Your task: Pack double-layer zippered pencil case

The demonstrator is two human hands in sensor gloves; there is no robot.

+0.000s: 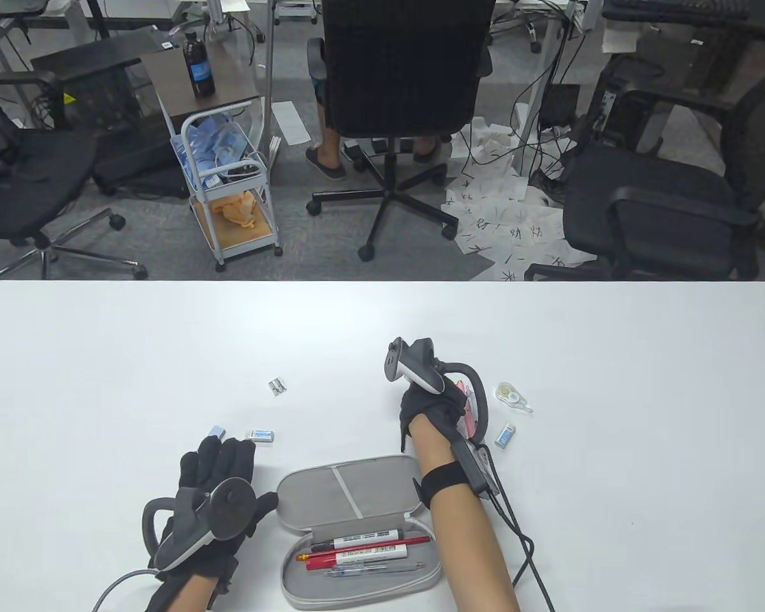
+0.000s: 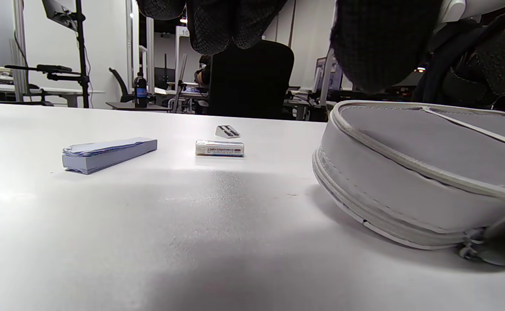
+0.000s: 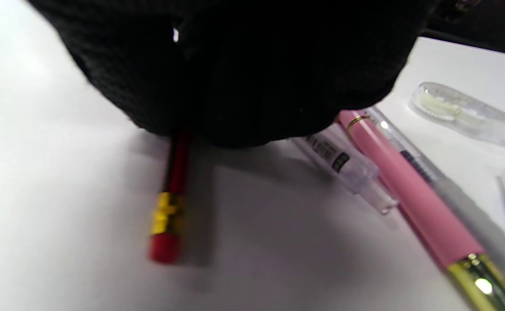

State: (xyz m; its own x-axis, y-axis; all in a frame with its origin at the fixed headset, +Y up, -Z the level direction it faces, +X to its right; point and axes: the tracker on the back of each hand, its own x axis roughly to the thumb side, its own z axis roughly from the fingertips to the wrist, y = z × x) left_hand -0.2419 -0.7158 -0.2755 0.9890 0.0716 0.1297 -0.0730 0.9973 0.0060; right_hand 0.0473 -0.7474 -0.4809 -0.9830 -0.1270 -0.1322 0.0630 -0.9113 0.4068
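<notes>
Fingers of my left hand (image 1: 213, 503) lie spread and flat on the table (image 1: 102, 357), just left of the open grey pencil case (image 1: 357, 529), whose near half holds pens and a red pencil. Beyond it, my right hand (image 1: 433, 408) covers a red pencil (image 3: 168, 207), a pink pen (image 3: 412, 194) and a clear pen (image 3: 343, 166); I cannot tell whether those fingers pinch anything. Farther out lie two erasers (image 1: 261, 436), a correction tape (image 1: 510, 395) and a small sharpener (image 1: 276, 386).
</notes>
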